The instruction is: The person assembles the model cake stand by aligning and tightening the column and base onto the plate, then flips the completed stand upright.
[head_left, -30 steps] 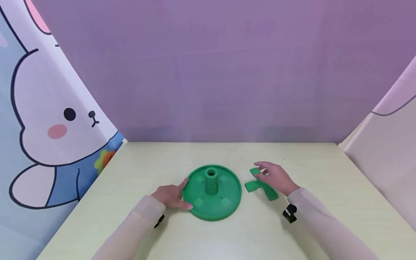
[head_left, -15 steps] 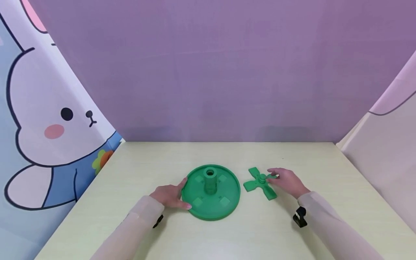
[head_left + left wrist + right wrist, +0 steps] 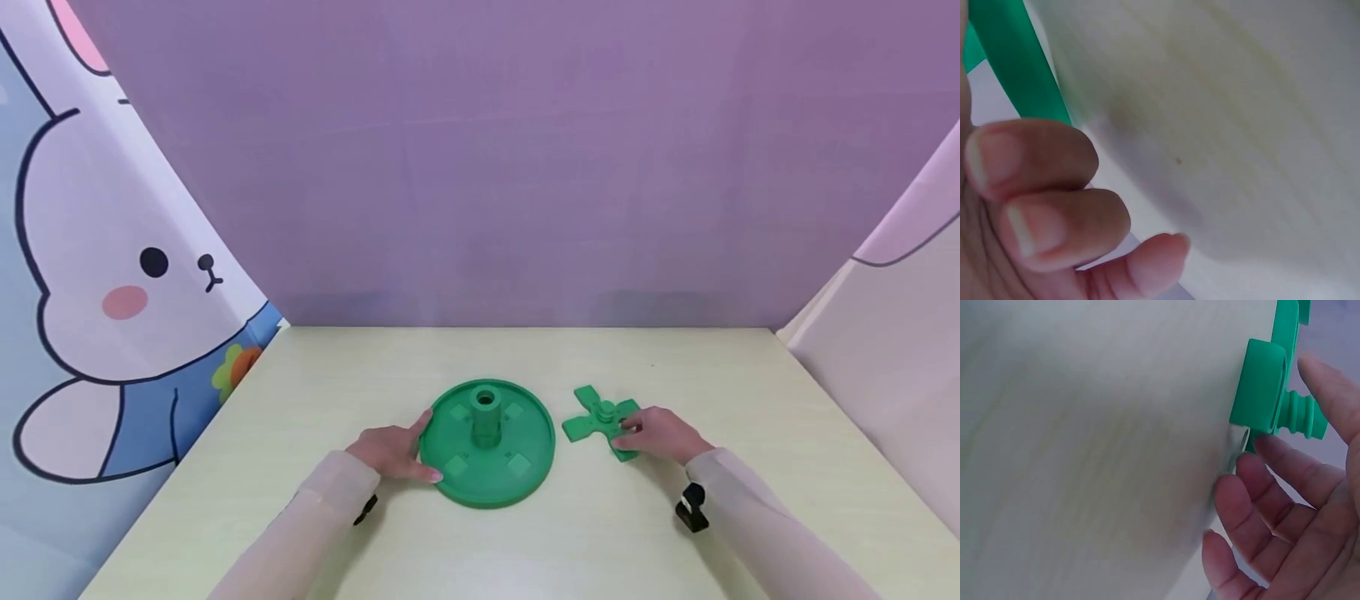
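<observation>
A green round base (image 3: 487,492) with a raised rim and an upright hollow post (image 3: 486,421) lies on the table. My left hand (image 3: 390,454) holds its left rim, thumb and forefinger spread along the edge; in the left wrist view the other fingers curl beside the green rim (image 3: 1019,62). To the right lies a green four-armed cross piece (image 3: 581,427) with a ridged stub at its centre. My right hand (image 3: 663,436) is at its near right arm, thumb and fingers apart. In the right wrist view, the fingertips are right at the green arm (image 3: 1259,384), close to the ridged stub (image 3: 1300,414).
The pale wooden table (image 3: 480,558) meets a purple cloth backdrop (image 3: 480,167) at its back edge. A cartoon rabbit cloth (image 3: 97,233) hangs at the left, and a pale cloth (image 3: 892,350) at the right. Both wrists wear black straps (image 3: 692,507).
My right hand has come off the cross piece's centre, moved to its right arm, then down to the near right arm. The cross piece stays flat. My left hand remains on the base.
</observation>
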